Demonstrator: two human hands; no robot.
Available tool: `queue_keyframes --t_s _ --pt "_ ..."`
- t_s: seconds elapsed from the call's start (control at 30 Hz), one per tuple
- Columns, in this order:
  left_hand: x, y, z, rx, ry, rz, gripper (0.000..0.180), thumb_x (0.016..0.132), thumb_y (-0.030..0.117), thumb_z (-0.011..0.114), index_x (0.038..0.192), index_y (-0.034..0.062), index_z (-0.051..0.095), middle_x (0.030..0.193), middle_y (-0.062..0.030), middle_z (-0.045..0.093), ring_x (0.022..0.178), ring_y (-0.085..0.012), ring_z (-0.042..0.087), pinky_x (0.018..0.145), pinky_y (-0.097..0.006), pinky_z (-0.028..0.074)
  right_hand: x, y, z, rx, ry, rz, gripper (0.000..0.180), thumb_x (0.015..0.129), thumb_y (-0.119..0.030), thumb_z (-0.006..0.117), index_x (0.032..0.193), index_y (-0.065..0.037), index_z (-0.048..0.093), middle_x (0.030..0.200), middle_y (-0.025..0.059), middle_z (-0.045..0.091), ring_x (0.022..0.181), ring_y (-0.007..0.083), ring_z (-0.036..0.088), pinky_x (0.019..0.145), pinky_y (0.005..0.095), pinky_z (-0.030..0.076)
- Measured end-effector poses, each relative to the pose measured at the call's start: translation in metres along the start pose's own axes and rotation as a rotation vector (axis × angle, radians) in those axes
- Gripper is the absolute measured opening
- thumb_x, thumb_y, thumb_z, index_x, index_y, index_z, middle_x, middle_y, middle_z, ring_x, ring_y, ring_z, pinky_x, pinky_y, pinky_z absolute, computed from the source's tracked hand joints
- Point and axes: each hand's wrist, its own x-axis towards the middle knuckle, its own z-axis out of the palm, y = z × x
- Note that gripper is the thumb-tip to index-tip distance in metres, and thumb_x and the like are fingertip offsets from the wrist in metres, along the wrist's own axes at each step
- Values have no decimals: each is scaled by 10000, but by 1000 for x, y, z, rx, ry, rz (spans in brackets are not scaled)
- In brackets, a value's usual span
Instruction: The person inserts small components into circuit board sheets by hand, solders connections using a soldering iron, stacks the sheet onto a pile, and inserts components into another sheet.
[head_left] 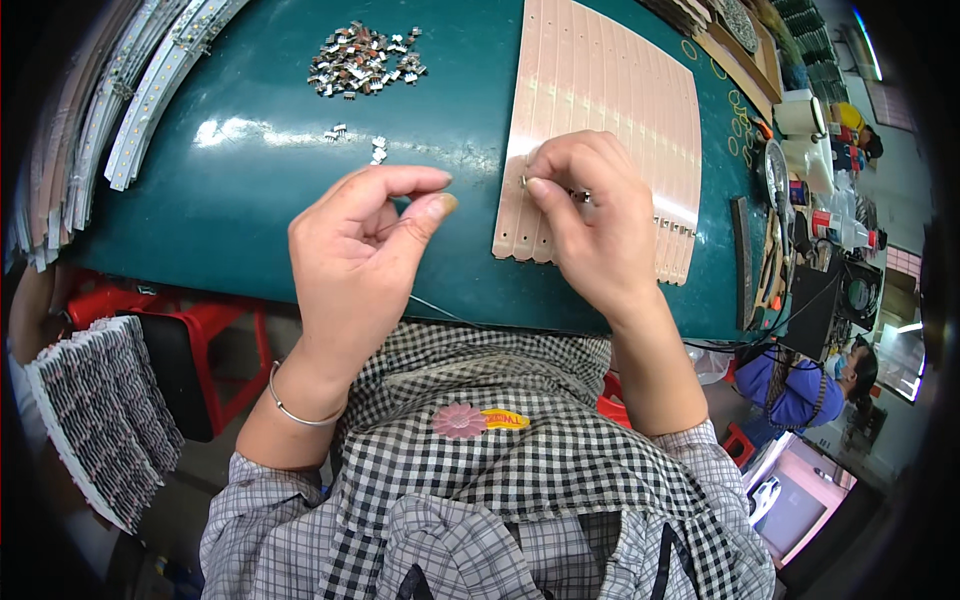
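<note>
Right hand (pixel 590 215) pinching small metal clip (pixel 583 196) over lengthwise pink strips (pixel 610 120); left hand (pixel 365 245) pinched shut.

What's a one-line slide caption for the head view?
Right hand pinches a small metal clip over pale pink strips; left hand hovers beside, on green table.

You are looking down from your head-worn fisheye camera, close over your lap and the green table (pixel 250 200) ahead.
</note>
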Motion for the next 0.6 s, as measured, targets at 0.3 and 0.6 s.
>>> queue_keyframes --t_s 0.3,0.6 --pt "3 -18 -3 330 32 431 149 765 -90 750 884 -12 705 847 -43 646 531 -10 387 449 -191 302 0 6 16 -222 21 -72 135 705 58 661 805 -5 595 906 131 609 917 335 561 823 421 462" --pt "3 -20 -3 343 11 456 171 748 -97 758 884 -7 707 843 -50 646 514 -16 381 433 -201 298 2 4 13 -232 -7 -53 127 709 53 664 801 -5 598 895 126 614 907 335 561 816 419 465"
